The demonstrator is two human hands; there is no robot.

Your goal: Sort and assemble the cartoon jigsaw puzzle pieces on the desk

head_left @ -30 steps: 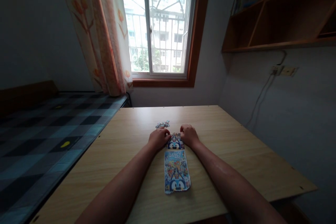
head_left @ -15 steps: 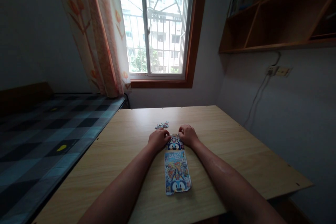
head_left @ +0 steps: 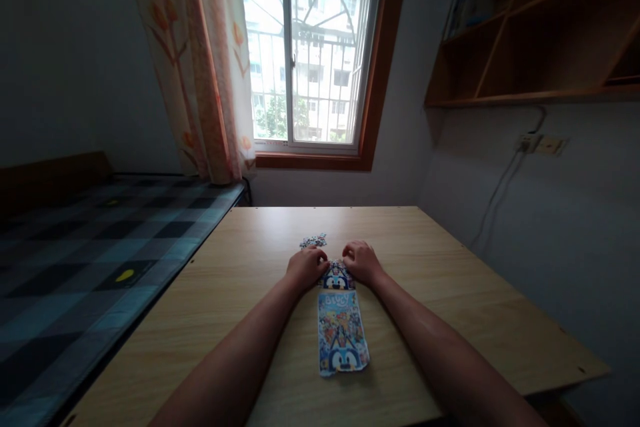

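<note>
A colourful printed packet [head_left: 341, 330] with a blue cartoon dog lies lengthwise on the wooden table [head_left: 450, 293]. My left hand [head_left: 306, 265] and my right hand [head_left: 362, 261] rest at its far end, fingers curled and pinched toward each other over a small patch of joined puzzle pieces [head_left: 337, 275]. What the fingertips grip is too small to make out. A little heap of loose puzzle pieces [head_left: 313, 240] lies just beyond my left hand.
A bed with a dark checked cover [head_left: 90, 247] runs along the table's left edge. Behind the table are a window [head_left: 310, 47] with a patterned curtain [head_left: 205, 60]. Wooden wall shelves [head_left: 540, 27] and a socket with cable [head_left: 530, 143] are on the right.
Both hands stay at the far end of the packet. Only the head camera has shifted a little, so the scene sits slightly to the right and lower.
</note>
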